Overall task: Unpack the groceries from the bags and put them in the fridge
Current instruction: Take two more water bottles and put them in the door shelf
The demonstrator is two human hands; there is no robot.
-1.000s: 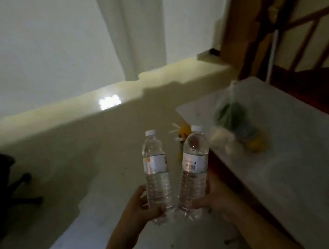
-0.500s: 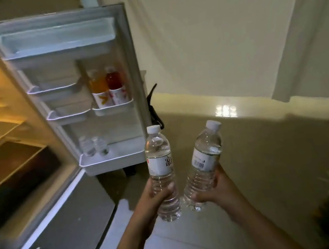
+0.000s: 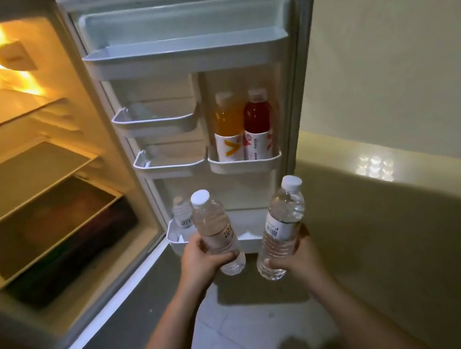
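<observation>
Two water bottles in hand, fridge open, person standing in front of the door side. Left hand (image 3: 203, 255) is wrapped around the lower body of the left water bottle (image 3: 215, 231), fingers curled across its front; bottle roughly upright, white cap on top. Right hand (image 3: 295, 256) grips the base end of the right water bottle (image 3: 281, 226), which tilts with its cap leaning right and away. The two bottles are apart, not touching. Both are held just in front of the bottom door bin (image 3: 249, 242), at far centre of the open fridge door (image 3: 312, 70). That bin already holds at least one small water bottle (image 3: 183, 215) at its left end; the rest of the bin is partly hidden behind the held bottles, looks mostly free. Higher up on the right, a small door bin (image 3: 246, 167) carries an orange drink bottle (image 3: 228, 128) and a red drink bottle (image 3: 257, 124) side by side, touching or nearly so. Two small bins on the left of the door and the wide top bin look unfilled. Fridge interior (image 3: 19, 165) to the left is lit, glass shelves bare as far as visible. Step in hand: carry-to-fridge done, placement about to start. Next move likely needs lowering each bottle upright into the bottom bin, to the right of the bottle already there, clearing the bin's front lip; right bottle needs straightening first. Bags not in view.
</observation>
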